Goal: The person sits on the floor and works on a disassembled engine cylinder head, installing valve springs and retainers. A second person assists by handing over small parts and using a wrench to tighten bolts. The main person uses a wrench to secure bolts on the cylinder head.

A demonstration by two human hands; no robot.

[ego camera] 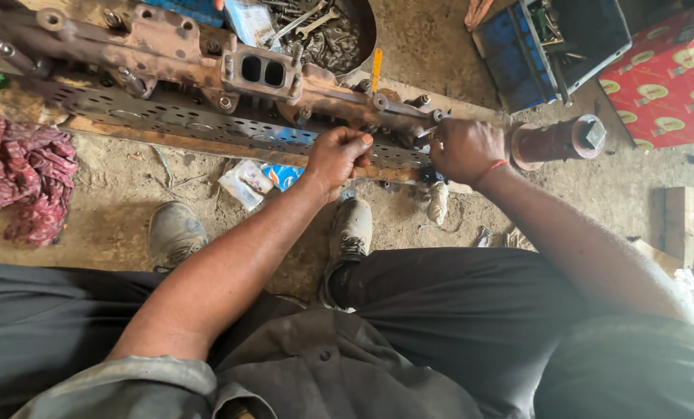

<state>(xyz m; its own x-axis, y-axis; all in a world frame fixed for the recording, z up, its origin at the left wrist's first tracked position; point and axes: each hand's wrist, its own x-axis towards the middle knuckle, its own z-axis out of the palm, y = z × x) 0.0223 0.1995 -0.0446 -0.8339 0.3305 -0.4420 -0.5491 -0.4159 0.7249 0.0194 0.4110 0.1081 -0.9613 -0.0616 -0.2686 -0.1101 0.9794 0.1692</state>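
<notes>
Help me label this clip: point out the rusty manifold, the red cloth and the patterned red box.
rusty manifold (pixel 178 60), head view, on its long cast body.
red cloth (pixel 23 177), head view, middle of the crumpled heap.
patterned red box (pixel 667 81), head view, on its top face.

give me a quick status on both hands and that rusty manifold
Left hand and right hand both closed at rusty manifold's near end. Perforated gasket beneath. Nothing blocking.

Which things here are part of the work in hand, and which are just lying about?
In hand:
left hand
right hand
rusty manifold
perforated metal gasket

Lying about:
red rag
red carton
blue toolbox
pan of spanners
crumpled wrappers
wooden block
</notes>
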